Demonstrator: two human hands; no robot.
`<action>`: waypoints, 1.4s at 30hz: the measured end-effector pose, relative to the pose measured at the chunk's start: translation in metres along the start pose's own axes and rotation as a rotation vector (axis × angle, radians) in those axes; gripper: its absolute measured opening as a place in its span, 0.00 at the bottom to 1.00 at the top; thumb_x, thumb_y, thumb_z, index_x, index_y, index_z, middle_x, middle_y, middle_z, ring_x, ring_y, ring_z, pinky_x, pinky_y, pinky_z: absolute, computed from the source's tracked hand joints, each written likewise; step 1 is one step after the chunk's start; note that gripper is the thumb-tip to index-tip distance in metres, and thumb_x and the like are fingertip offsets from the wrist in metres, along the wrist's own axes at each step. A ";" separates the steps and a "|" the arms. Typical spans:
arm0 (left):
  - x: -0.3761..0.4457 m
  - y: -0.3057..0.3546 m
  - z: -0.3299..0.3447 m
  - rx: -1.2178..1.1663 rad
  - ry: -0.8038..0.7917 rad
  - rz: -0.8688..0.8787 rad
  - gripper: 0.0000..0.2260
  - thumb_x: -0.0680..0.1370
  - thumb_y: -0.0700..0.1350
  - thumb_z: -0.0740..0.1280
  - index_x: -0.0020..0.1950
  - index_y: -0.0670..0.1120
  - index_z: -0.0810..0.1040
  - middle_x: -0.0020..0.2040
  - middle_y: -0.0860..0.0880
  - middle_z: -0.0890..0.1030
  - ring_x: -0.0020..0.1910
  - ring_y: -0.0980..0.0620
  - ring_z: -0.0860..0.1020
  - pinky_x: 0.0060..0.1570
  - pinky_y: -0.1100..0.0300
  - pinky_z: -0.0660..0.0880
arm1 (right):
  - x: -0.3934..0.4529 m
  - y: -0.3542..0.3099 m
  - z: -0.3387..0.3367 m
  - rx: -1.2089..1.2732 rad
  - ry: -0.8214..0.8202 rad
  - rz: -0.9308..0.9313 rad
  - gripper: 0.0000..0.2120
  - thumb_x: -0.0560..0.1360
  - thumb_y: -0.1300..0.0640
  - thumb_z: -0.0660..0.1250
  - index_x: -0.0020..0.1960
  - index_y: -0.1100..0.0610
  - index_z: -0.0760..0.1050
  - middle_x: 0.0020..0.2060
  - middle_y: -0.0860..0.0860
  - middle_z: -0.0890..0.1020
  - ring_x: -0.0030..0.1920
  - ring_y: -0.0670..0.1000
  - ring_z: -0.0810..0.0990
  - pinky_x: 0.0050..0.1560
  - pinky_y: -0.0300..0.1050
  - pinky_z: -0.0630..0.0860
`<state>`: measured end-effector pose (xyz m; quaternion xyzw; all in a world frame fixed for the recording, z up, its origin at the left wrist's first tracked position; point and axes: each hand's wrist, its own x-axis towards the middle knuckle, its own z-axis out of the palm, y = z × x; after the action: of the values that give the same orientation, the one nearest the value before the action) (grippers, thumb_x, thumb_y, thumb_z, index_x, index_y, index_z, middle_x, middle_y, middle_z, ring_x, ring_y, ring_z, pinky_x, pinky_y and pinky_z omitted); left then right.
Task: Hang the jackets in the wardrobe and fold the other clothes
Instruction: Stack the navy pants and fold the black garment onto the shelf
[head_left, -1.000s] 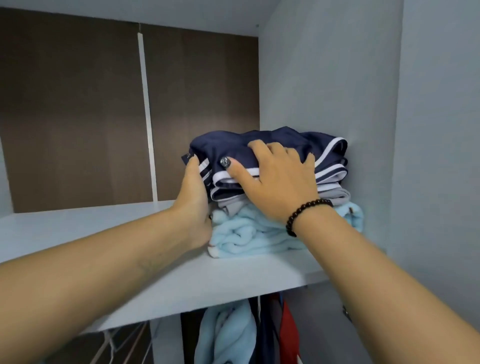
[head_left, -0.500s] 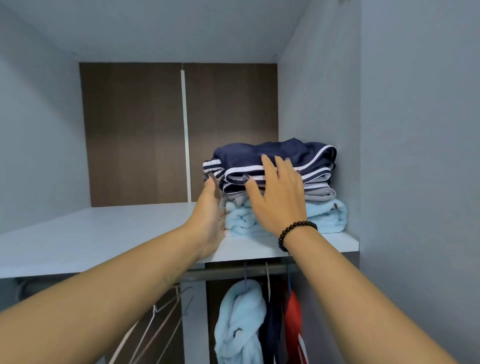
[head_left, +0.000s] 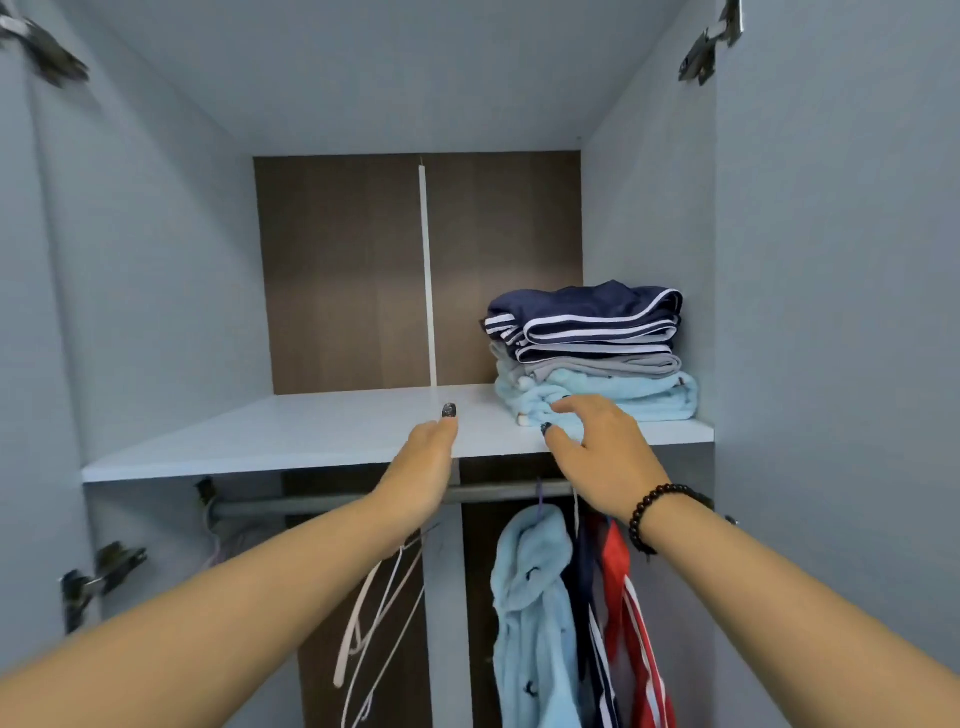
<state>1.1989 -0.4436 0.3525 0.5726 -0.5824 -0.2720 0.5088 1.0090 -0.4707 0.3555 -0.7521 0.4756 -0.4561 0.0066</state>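
Folded stack (head_left: 589, 353) shelved far right, jackets (head_left: 561, 613) hung on rail (head_left: 311, 505) below; left hand (head_left: 423, 467) and right hand (head_left: 602, 447) empty, fingers apart; next, probably close wardrobe.

Just beyond the right hand (head_left: 605, 452), fluffy light-blue fleece (head_left: 613, 397) lies under smooth grey and navy cloth (head_left: 582, 306). Under both hands, the shelf (head_left: 311, 431) is matt, smooth laminate; below, a dull metal rail (head_left: 311, 505); behind, wood-grain panelling (head_left: 337, 270).
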 end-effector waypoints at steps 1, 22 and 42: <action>-0.013 -0.008 -0.011 0.089 -0.004 0.005 0.24 0.83 0.59 0.48 0.75 0.48 0.60 0.69 0.47 0.71 0.65 0.48 0.70 0.67 0.50 0.65 | -0.012 -0.007 0.001 -0.026 -0.053 0.009 0.19 0.78 0.50 0.61 0.67 0.53 0.71 0.66 0.50 0.72 0.64 0.50 0.71 0.64 0.45 0.67; -0.264 -0.102 -0.203 0.801 0.063 -0.208 0.31 0.81 0.60 0.54 0.80 0.49 0.49 0.80 0.51 0.52 0.78 0.54 0.52 0.73 0.62 0.50 | -0.135 -0.174 0.091 0.012 -0.632 -0.369 0.22 0.78 0.47 0.62 0.70 0.53 0.67 0.69 0.50 0.68 0.58 0.50 0.76 0.55 0.42 0.71; -0.687 -0.159 -0.140 0.558 0.753 -0.888 0.28 0.81 0.57 0.59 0.78 0.51 0.55 0.77 0.55 0.58 0.74 0.58 0.59 0.66 0.69 0.54 | -0.460 -0.312 0.130 0.431 -1.391 -0.876 0.19 0.79 0.48 0.61 0.69 0.50 0.67 0.69 0.45 0.67 0.63 0.45 0.70 0.59 0.35 0.65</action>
<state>1.2683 0.2110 0.0633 0.9261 -0.1205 -0.0753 0.3496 1.2597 -0.0234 0.1057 -0.9599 -0.0680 0.0679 0.2634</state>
